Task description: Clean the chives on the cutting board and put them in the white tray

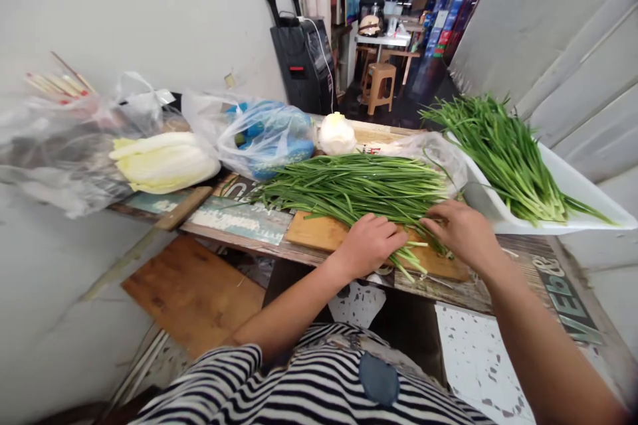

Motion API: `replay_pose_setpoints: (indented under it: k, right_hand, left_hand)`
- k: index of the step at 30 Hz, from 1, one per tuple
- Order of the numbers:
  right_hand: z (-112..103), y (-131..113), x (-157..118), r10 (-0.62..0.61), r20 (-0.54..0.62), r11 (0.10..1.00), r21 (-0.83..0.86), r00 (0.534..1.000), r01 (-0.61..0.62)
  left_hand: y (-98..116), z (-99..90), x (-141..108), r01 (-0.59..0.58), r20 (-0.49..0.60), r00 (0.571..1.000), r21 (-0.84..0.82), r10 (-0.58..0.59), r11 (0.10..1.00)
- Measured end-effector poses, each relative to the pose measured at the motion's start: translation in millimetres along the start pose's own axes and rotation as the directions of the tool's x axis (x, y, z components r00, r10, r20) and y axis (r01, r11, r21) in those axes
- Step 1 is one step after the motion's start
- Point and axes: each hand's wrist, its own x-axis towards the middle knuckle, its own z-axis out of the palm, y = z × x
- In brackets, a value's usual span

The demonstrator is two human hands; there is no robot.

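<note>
Maybe tidying long, thin green stalks, holding some with bare left hand. Can't tell if pinching with bare, narrow-bent right hand. Next, maybe even them up.

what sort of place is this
Likely a small shop or eatery's food-prep corner: long green stalks over a wooden board, a white tub of more, and colourful boxes stacked beyond.

The chives are green, the tray white, the shirt striped.
</note>
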Motion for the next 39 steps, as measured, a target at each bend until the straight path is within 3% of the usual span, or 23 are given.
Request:
replay_pose_setpoints:
  k: [3, 7, 11, 15, 19, 22, 26, 28, 30, 33, 37, 39]
  right_hand:
    - [18.0, 3.0, -11.3, -0.097, -0.192, 0.995, 0.018, 0.977, 0.102]
    - [24.1, -4.1, -13.5, -0.178, -0.248, 0.980, 0.037, 0.952, 0.193]
    - [28.4, -21.7, -28.6, -0.180, -0.345, 0.940, 0.215, 0.921, 0.264]
    - [34.6, -33.7, -45.5, -0.113, -0.373, 0.887, 0.381, 0.921, 0.263]
    - [24.7, -23.2, -50.0, -0.125, -0.184, 0.855, 0.478, 0.975, 0.200]
    - [13.3, -1.8, -47.8, -0.044, -0.061, 0.844, 0.532, 0.997, 0.070]
    - [16.4, 22.7, -41.4, 0.154, -0.215, 0.912, 0.407, 0.964, -0.055]
    - [24.6, 25.8, -38.0, 0.099, -0.260, 0.961, 0.275, 0.960, -0.025]
    - [31.6, 23.2, -35.9, 0.024, -0.229, 0.984, 0.178, 0.973, 0.018]
    - [31.9, 14.1, -38.1, 0.005, -0.273, 0.994, 0.109, 0.962, 0.026]
    - [14.4, 0.8, -52.5, -0.023, -0.411, 0.976, 0.188, 0.911, 0.109]
    - [6.1, -6.6, -61.0, -0.008, -0.418, 0.945, 0.294, 0.908, 0.144]
  left_hand:
    - [-0.2, -0.7, -0.2, 0.017, -0.079, 0.997, 0.010, -0.016, 1.000]
    - [-0.8, 0.8, -0.8, -0.010, -0.142, 0.990, 0.018, 0.013, 1.000]
    - [-2.2, 4.7, 0.0, -0.055, -0.283, 0.958, -0.016, 0.048, 0.998]
    - [-2.1, 5.4, 2.0, -0.116, -0.198, 0.974, -0.015, 0.111, 0.993]
    - [-0.4, 3.7, 1.0, -0.105, -0.068, 0.992, 0.025, 0.106, 0.994]
    - [0.1, 4.1, -1.0, -0.095, -0.056, 0.994, 0.031, 0.097, 0.995]
    - [-0.5, 5.4, -2.4, -0.047, -0.057, 0.997, 0.039, 0.049, 0.998]
    - [-0.6, 5.3, -2.2, -0.040, -0.047, 0.998, 0.045, 0.042, 0.998]
    - [-0.4, 4.7, -1.8, -0.040, -0.044, 0.998, 0.047, 0.042, 0.998]
    - [0.2, 3.7, -1.9, -0.046, -0.063, 0.997, 0.042, 0.049, 0.998]
    - [0.7, 3.0, -3.7, -0.038, -0.152, 0.988, 0.007, 0.039, 0.999]
    - [0.4, 3.3, -4.5, -0.031, -0.159, 0.987, -0.011, 0.029, 0.999]
